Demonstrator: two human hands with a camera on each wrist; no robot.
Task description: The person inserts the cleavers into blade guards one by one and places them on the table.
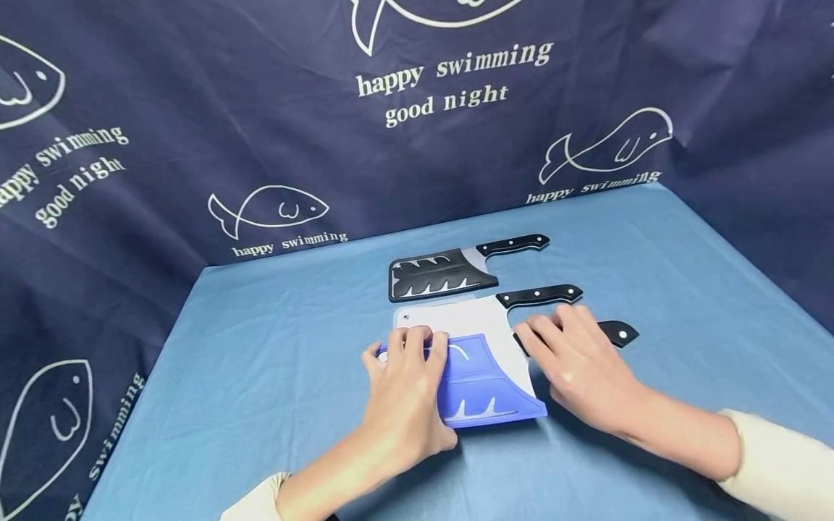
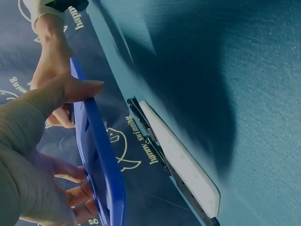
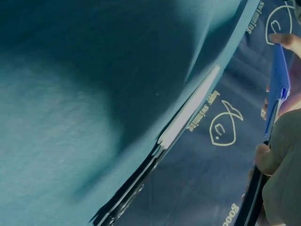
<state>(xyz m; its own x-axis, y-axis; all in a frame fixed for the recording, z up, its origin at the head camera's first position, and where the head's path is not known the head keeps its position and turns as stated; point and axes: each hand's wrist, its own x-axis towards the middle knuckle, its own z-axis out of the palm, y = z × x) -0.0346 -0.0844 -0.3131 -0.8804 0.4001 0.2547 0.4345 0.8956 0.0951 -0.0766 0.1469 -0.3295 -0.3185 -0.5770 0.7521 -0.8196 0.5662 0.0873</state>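
Observation:
My left hand grips a blue blade cover across its closed end, the thumb on one face and the fingers on the other. A cleaver's pale blade shows at the cover's open edge, most of it hidden inside. My right hand is wrapped around that cleaver's black handle. In the left wrist view the blue cover is raised off the table. Behind it lies a second cleaver with a white cover and black handle, partly hidden by my left hand and the blue cover.
Farther back, a third cleaver in a black cover with pale tooth-like marks lies on the blue tablecloth, its handle pointing right. A dark blue curtain printed with white fish and words hangs behind the table.

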